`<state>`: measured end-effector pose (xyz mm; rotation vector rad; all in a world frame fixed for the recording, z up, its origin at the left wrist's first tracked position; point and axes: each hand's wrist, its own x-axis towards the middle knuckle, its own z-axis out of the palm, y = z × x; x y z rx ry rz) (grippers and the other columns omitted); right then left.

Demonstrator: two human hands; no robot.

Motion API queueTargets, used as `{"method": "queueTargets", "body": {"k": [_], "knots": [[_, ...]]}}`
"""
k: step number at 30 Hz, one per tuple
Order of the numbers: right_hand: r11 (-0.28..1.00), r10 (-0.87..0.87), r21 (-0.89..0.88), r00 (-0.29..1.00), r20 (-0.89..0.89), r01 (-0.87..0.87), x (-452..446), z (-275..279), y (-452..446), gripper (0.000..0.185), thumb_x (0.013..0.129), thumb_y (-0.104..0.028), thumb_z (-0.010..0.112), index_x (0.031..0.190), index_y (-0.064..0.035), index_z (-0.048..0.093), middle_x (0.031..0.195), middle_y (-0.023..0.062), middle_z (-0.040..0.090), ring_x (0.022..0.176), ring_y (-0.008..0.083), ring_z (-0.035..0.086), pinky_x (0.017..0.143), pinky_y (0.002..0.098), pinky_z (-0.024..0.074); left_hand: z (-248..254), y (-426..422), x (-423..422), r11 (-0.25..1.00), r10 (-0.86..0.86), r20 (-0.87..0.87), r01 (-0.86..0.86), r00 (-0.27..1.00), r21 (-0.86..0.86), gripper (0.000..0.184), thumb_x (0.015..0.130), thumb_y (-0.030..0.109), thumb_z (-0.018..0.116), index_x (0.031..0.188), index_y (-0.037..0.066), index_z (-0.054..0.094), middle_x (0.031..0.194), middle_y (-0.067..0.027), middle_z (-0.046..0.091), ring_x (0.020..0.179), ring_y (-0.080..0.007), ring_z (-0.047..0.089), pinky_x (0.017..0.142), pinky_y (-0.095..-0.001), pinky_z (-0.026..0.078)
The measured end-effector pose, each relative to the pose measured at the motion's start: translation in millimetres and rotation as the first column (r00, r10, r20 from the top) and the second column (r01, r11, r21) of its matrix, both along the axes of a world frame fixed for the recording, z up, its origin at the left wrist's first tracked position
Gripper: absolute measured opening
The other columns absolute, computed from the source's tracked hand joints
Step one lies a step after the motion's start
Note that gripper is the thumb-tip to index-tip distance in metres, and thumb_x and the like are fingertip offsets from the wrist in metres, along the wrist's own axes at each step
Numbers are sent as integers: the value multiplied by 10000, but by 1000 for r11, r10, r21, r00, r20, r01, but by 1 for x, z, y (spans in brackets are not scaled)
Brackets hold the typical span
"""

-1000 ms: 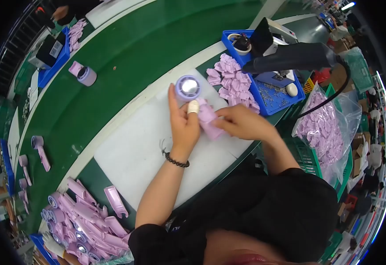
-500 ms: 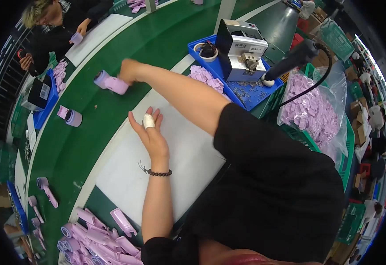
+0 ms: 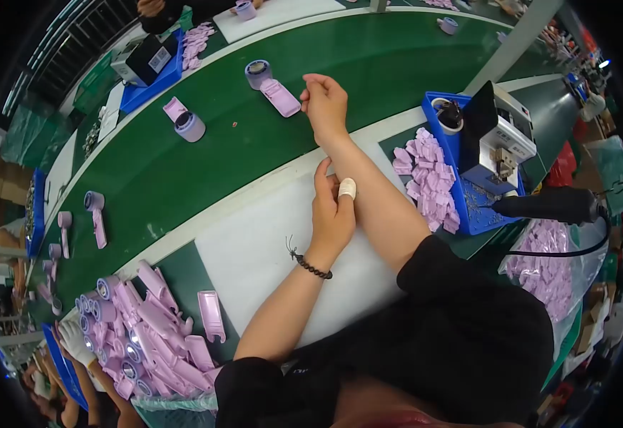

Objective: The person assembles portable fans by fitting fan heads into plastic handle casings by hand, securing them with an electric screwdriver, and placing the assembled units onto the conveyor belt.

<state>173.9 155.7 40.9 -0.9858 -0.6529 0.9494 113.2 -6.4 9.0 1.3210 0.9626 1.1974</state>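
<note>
My right hand (image 3: pixel 326 107) is over the green conveyor belt (image 3: pixel 368 64), its fingers curled loosely together with nothing visible in them. Just left of it, apart from the fingertips, a pink-and-lilac plastic housing with a round head (image 3: pixel 280 97) lies on the belt. My left hand (image 3: pixel 334 217) is open and empty above the white work mat (image 3: pixel 254 264), beside my right forearm. One of its fingers wears a white covering, and a dark beaded bracelet circles the wrist. Another round-headed housing (image 3: pixel 189 127) lies farther left on the belt.
Pink housings (image 3: pixel 154 328) are heaped at lower left, beside a single pink cover (image 3: pixel 211 315). Small pink parts (image 3: pixel 427 178) lie near a blue tray (image 3: pixel 468 207) holding a screw feeder (image 3: pixel 498 139). A black electric screwdriver (image 3: pixel 554 205) projects from the right. Other people's hands show at the edges.
The view has turned, shifting the scene. My right hand has come away from the pink-and-lilac housing, which stays on the belt. My left hand is now closer to my right forearm.
</note>
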Motion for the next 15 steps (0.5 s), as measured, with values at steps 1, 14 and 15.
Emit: {"method": "queueTargets", "body": {"k": [1,14,15], "knots": [[1000,22,10,1000,-2,-22,-1,-1,-2,194,924,-79,507,1024,17,642,706,57,590,542,117,506,502,228,427,-2,-1,0,1000,1,11,-1,1000,6,511,962,62,429,1449,4,287,1044,-158,608,868,-214,580,796,-301,465],[935,344,-47,930,-127,-352,-13,26,-22,188,910,-74,517,1006,-12,665,702,33,577,543,88,490,481,201,360,6,-5,-4,998,-25,209,38,978,-56,431,973,62,417,1370,42,250,1001,-124,561,829,-146,493,779,-270,413],[929,357,-52,925,-130,-366,-15,26,-24,191,912,-75,519,1015,-14,668,703,28,576,546,84,486,480,200,351,6,-6,-5,997,-17,231,34,973,-71,425,975,62,417,1365,42,250,1007,-126,560,836,-146,492,784,-271,412]]}}
